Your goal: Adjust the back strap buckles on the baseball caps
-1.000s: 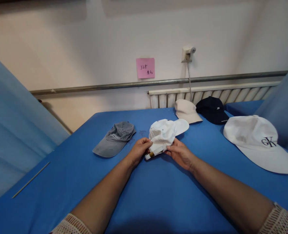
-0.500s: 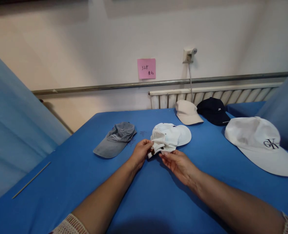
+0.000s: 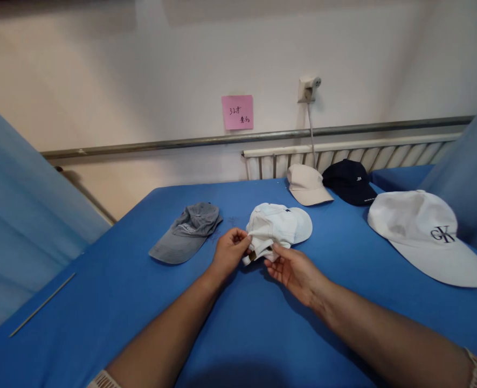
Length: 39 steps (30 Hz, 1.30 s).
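A white baseball cap is in the middle of the blue-covered table, its brim pointing right and its back strap toward me. My left hand pinches the left side of the cap's back edge, beside a small brass-coloured buckle. On the other side of the strap, my right hand grips the lower rear edge, thumb above and fingers beneath. A grey cap lies just left of my left hand, touching neither hand.
Toward the back right sit a beige cap and a navy cap. A large white cap with dark letters lies at right. At left is a thin stick. Behind run a radiator and a metal rail.
My right thumb has moved up onto the cap's strap edge. The view has shifted slightly, so everything sits a little further left. Both hands stay on the white cap.
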Motion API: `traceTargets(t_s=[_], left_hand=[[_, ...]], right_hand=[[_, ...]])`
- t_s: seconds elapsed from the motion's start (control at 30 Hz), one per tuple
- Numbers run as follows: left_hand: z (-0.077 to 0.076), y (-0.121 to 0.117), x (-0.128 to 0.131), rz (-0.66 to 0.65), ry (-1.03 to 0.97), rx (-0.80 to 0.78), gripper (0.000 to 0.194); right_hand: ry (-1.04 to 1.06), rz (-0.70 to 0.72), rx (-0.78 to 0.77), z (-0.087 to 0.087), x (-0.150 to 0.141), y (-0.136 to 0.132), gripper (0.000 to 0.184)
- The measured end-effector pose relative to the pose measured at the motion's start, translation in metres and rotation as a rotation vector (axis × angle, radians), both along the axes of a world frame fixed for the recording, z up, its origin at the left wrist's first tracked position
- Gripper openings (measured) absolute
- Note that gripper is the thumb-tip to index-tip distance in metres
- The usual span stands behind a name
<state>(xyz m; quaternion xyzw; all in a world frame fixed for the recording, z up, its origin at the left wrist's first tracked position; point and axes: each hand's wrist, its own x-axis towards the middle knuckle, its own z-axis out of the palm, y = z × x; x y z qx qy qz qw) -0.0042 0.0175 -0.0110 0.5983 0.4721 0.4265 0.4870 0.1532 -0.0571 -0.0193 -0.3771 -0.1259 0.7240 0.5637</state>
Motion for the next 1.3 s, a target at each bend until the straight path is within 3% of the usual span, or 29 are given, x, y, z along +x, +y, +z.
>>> traceTargets(t_s=[0.1,0.23,0.3,0.37,0.5,0.67,0.93,1.13,1.3], left_hand=[[-0.005,0.001,-0.001,-0.024,0.082,0.036,0.027],[0.001,-0.005,-0.003,0.024,0.284,0.349,0.02],[0.007,-0.011,-0.003,-0.023,0.371,0.489,0.016],[0.011,-0.015,-0.002,-0.119,0.427,0.53,0.017],[0.006,-0.018,0.003,-0.268,0.473,0.471,0.022],[-0.003,-0.017,0.007,-0.292,0.376,0.365,0.024],[-0.011,-0.014,0.014,-0.202,0.334,0.243,0.019],[-0.014,-0.012,0.016,-0.176,0.41,0.293,0.015],[-0.014,-0.015,0.016,-0.163,0.386,0.29,0.014]], right_hand=[[-0.068,0.012,0.009,-0.004,0.0,0.0,0.021],[-0.159,-0.023,0.02,-0.007,-0.001,0.003,0.024],[-0.196,-0.046,0.022,-0.007,-0.001,0.005,0.025],[-0.22,-0.071,0.026,-0.007,-0.001,0.007,0.027],[-0.241,-0.115,0.038,-0.01,-0.001,0.01,0.03],[-0.277,-0.136,0.07,-0.013,0.0,0.013,0.031],[-0.073,-0.187,0.121,-0.012,-0.001,0.009,0.028],[-0.151,-0.214,0.055,-0.02,-0.002,0.01,0.026],[-0.271,-0.204,0.004,-0.015,-0.004,0.009,0.028]])
